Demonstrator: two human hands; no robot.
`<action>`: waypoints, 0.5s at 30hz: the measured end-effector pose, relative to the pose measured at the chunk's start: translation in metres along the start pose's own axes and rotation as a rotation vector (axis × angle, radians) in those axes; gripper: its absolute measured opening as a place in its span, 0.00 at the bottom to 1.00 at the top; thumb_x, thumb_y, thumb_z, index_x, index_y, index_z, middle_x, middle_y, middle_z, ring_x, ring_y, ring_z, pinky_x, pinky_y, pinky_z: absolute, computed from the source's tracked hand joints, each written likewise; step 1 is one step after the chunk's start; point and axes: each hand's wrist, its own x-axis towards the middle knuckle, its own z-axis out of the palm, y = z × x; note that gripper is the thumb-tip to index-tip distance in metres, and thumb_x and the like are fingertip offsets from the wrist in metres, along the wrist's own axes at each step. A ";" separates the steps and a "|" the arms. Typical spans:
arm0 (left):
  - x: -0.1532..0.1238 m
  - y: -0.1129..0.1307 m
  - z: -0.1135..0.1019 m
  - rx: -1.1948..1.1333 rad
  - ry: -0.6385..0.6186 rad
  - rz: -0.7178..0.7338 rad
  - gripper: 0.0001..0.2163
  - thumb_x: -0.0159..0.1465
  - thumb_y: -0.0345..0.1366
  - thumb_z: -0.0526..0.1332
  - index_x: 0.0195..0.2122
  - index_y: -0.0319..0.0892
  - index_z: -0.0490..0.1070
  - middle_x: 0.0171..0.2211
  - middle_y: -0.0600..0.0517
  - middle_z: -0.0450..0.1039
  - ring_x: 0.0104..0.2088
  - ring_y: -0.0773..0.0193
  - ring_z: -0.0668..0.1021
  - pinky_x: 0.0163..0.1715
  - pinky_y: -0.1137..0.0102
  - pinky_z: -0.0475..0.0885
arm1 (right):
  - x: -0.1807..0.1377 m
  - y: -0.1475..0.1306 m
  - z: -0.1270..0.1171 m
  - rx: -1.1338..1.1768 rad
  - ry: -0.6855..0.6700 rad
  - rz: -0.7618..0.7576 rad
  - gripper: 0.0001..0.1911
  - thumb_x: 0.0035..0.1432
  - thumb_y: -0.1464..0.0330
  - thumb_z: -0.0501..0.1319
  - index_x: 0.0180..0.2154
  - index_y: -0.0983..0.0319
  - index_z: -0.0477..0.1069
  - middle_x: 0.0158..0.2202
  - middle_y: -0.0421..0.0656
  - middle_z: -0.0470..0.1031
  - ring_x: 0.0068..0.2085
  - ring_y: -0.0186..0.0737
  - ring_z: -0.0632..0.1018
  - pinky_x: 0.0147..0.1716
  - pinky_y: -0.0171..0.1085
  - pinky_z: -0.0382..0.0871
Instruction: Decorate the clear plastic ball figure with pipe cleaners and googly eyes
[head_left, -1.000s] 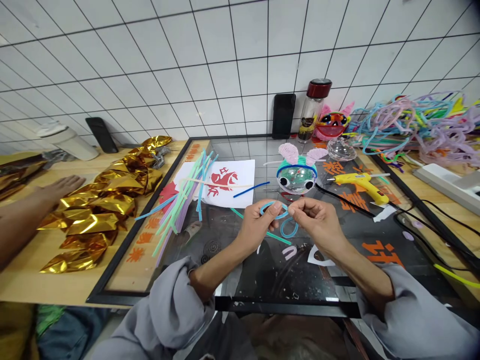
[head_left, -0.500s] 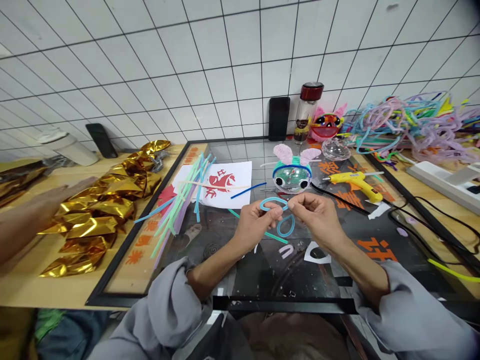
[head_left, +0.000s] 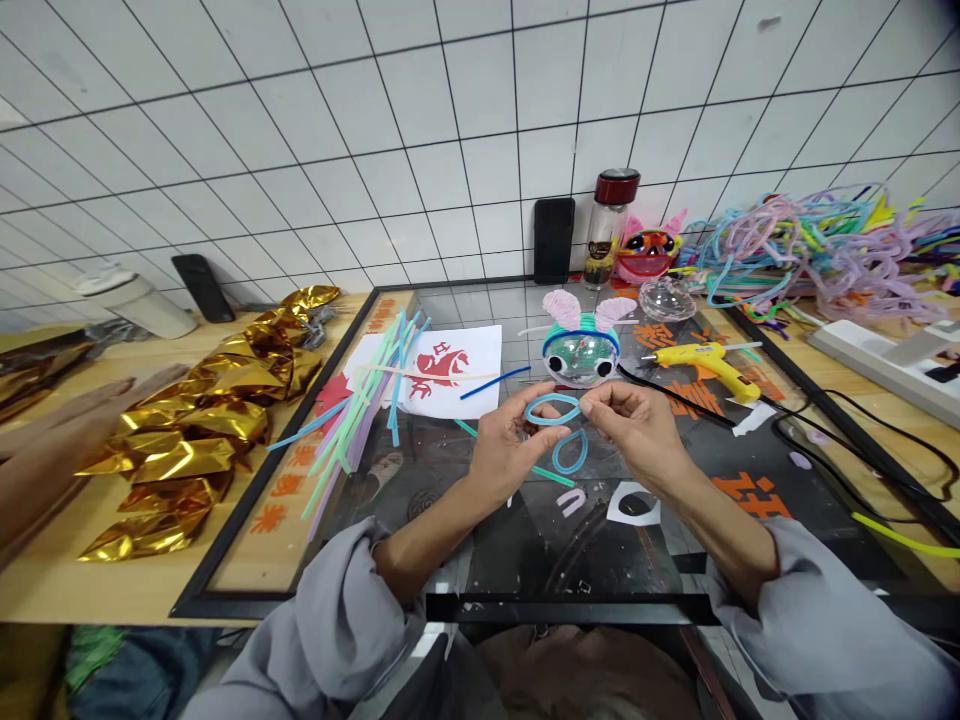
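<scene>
My left hand [head_left: 504,448] and my right hand [head_left: 637,430] both pinch a light blue pipe cleaner [head_left: 553,410] bent into two loops. One loop lies flat between my fingertips and a second loop [head_left: 570,452] hangs below it. I hold it above a black glass-topped frame [head_left: 525,540]. Just beyond my hands sits a clear ball figure [head_left: 581,355] with googly eyes, a blue band and pink ears.
A yellow glue gun [head_left: 709,362] lies right of the figure. Loose pipe cleaners [head_left: 360,400] and a red paper-cut sheet [head_left: 442,370] lie on the left. Gold foil [head_left: 202,410] covers the wooden table, where another person's hand [head_left: 82,415] rests. A tangle of pipe cleaners [head_left: 825,250] fills the back right.
My hands have drifted slightly up and toward the ball figure, and the upper loop now lies flatter and wider. The other person's hand on the left has shifted a little.
</scene>
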 end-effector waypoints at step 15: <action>0.000 -0.010 -0.005 0.189 0.025 0.098 0.16 0.56 0.37 0.70 0.46 0.43 0.80 0.33 0.51 0.79 0.32 0.67 0.77 0.33 0.73 0.73 | 0.001 0.000 -0.001 0.002 -0.016 0.025 0.13 0.41 0.61 0.67 0.19 0.62 0.69 0.17 0.35 0.62 0.20 0.27 0.59 0.20 0.32 0.51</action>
